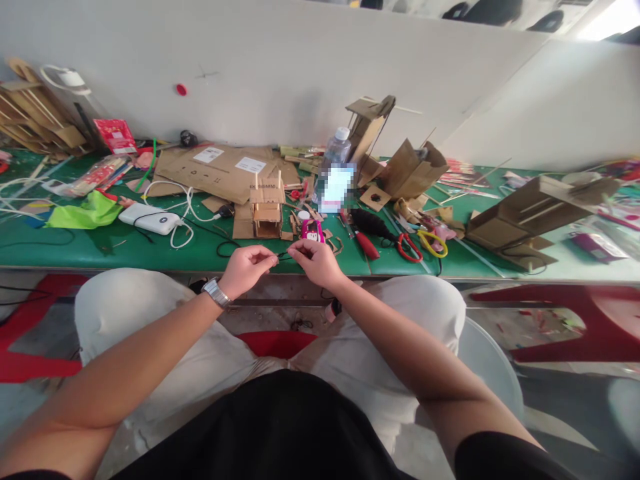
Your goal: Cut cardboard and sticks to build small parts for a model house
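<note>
A thin black cord (283, 255) runs between my two hands at the front edge of the green table. My left hand (249, 270), with a metal watch on the wrist, pinches one part of it. My right hand (316, 261) pinches the cord a short way to the right. More of the black cord curls on the table just left of my left hand. Beyond my hands stands a small cardboard frame (267, 215) with thin sticks poking up. A pink bottle-like item (312, 231) stands just behind my right hand.
A white power bank (151, 219) with cables lies at left. Flat cardboard (215, 175) and a clear bottle (336, 152) stand behind. To the right are a red-handled tool (367, 245), scissors (410, 248) and a cardboard structure (530, 217). My knees sit under the table edge.
</note>
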`<state>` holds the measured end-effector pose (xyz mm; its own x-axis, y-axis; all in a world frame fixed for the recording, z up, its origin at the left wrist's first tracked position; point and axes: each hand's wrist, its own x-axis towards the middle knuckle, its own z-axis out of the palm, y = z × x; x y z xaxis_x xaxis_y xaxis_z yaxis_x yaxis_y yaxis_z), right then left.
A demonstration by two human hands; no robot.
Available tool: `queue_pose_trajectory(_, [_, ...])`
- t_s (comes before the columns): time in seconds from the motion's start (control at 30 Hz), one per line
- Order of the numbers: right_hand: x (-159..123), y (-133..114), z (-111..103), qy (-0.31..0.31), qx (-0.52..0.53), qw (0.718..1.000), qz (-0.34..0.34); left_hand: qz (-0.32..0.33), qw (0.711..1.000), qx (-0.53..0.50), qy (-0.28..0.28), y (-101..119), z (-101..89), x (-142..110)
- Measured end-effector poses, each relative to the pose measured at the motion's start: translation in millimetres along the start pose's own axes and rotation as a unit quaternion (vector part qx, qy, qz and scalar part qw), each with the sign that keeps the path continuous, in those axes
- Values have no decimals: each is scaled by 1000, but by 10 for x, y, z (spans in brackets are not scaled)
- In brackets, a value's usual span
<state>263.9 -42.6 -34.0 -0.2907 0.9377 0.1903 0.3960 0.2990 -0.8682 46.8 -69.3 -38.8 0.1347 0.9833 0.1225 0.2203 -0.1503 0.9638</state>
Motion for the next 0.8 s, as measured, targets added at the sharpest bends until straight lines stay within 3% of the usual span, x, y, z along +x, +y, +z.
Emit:
queue_pose_trajectory(0.27, [-27,32,51,-56,9,997,-46,-2,999,-27,-16,-15,34,-13])
queue_pose_trajectory(0.57, [-41,-3,54,-44,25,996,-75,-12,999,-32,-23,-23,38,-11])
queue_pose_trajectory(0.8, [-47,-12,102,-48,107,992,41,-22,999,-36,-26,-42,55,-14])
